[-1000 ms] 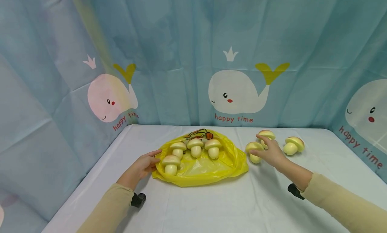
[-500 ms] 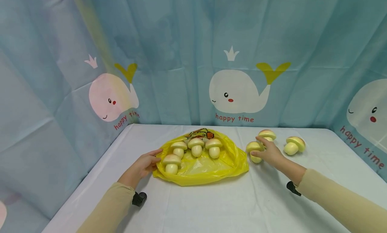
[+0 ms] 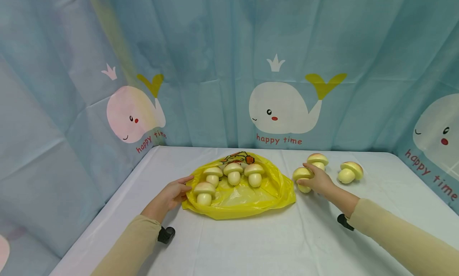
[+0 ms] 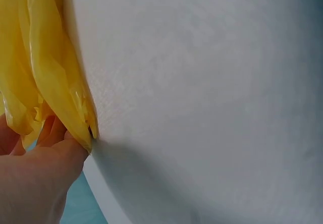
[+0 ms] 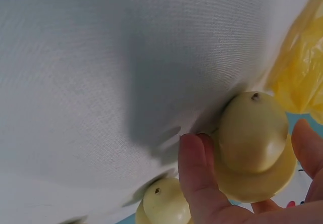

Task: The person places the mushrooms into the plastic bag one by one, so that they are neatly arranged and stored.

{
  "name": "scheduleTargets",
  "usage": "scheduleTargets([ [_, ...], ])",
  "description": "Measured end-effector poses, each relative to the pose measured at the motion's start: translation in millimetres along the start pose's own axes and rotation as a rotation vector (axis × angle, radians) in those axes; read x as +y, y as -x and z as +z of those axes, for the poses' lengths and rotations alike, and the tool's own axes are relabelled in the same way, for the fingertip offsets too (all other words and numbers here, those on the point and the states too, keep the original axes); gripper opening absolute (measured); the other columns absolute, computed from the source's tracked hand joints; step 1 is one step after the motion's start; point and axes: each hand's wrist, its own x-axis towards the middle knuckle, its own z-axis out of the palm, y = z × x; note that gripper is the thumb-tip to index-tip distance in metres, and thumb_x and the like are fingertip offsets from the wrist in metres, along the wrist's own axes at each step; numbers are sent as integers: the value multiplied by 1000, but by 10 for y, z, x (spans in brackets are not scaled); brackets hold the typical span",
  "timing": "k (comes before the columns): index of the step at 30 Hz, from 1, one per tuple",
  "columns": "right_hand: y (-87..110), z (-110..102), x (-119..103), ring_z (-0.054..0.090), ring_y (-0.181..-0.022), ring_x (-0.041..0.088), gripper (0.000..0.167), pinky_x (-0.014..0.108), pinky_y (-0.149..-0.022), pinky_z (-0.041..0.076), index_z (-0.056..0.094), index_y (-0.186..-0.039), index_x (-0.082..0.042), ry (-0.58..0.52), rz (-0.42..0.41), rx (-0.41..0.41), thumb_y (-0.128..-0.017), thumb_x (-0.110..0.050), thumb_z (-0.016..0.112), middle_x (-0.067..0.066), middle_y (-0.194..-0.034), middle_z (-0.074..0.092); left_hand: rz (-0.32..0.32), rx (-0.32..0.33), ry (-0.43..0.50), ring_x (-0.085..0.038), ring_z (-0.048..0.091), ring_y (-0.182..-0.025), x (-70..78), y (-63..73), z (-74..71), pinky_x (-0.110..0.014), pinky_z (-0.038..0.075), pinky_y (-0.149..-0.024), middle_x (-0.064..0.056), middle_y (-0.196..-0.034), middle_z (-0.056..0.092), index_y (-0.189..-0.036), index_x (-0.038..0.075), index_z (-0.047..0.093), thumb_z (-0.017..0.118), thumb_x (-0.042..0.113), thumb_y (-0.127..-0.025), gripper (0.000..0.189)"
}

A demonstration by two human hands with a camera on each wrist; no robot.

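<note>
**Right hand (image 3: 317, 182) spread around a mushroom (image 3: 302, 173), left hand (image 3: 173, 194) on the bag (image 3: 236, 213)**

The mushroom lies on the table (image 3: 251, 248), right of the bag and towards the far edge, its stem end facing the person. It looks smooth and matte; I would judge it light, perhaps foam or hollow plastic, firm enough to bear a pinch and hard to break. The best hold is probably across the rounded stem, just below the cap, whose rim should stop fingers slipping off.

The right hand is parted about that width: fingers along one side, thumb on the other, with a gap at the thumb in the wrist view. Whether the fingertips touch cannot be told.

The left hand grips the bag's left rim between thumb and fingers; that thin film should be limp, slippery and easily torn. Two more mushrooms (image 3: 350, 173) lie nearer the table's far right corner; four (image 3: 204, 198) sit in the bag.
</note>
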Motion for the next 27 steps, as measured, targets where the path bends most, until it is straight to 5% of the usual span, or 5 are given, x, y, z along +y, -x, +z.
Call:
scheduleTargets([
  [8, -22, 34, -21, 36, -123, 48, 78, 57, -95, 40, 27, -148, 6, 3, 32, 13, -89, -18, 72, 36, -148, 25, 3, -11, 2, -40, 29, -137, -2, 5, -4, -50, 25, -112, -26, -156, 20, -152, 3, 28, 42, -5, -98, 57],
  [22, -9, 27, -21, 34, -127, 47, 78, 57, -99, 39, 24, -149, 6, -58, 81, 16, -89, -13, 71, 36, -148, 23, 16, -30, 1, -41, 27, -138, 0, 41, 2, -50, 25, -112, -27, -156, 17, -153, 2, 26, 41, -5, -98, 57],
  [27, 20, 13, -6, 41, -117, 44, 79, 47, -85, 50, 22, -150, 5, -103, 103, 5, -90, -16, 70, 36, -147, 24, 23, -31, -1, -42, 29, -137, -9, 48, 2, -50, 26, -111, -27, -155, 19, -152, 2, 27, 41, -5, -98, 57],
])
